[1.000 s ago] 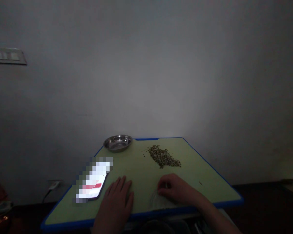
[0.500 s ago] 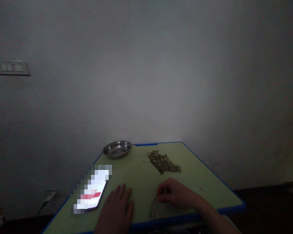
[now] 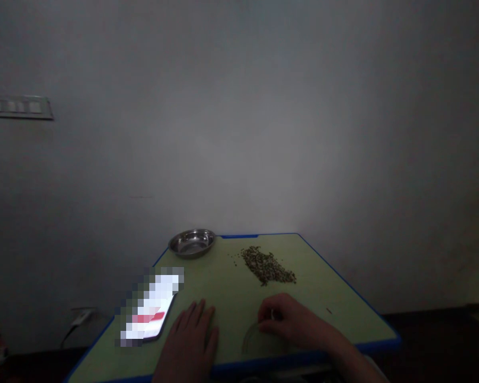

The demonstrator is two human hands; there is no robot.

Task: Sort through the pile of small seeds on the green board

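My left hand (image 3: 189, 340) lies flat on the green table near its front edge, fingers spread, holding nothing. My right hand (image 3: 285, 319) is curled in a pinch just above the front edge. A small pale spot shows between its thumb and fingers, too small to name. Under and beside that hand is a round see-through dish (image 3: 248, 338), faint in the dim light and partly covered by the hand. Beyond both hands, a spread of small brown-green grains or seeds (image 3: 265, 266) lies on the tabletop, with a few stray ones to its left.
A steel bowl (image 3: 192, 252) stands at the table's far left corner. The lit phone (image 3: 154, 308), its screen blurred, lies left of my left hand. A thin dark sliver (image 3: 329, 311) is on the right. The table (image 3: 323, 276) has a blue edge and meets a grey wall.
The view has shifted slightly. Both hands keep nearly the same places, the right one staying pinched by the see-through dish. The grains look unchanged.
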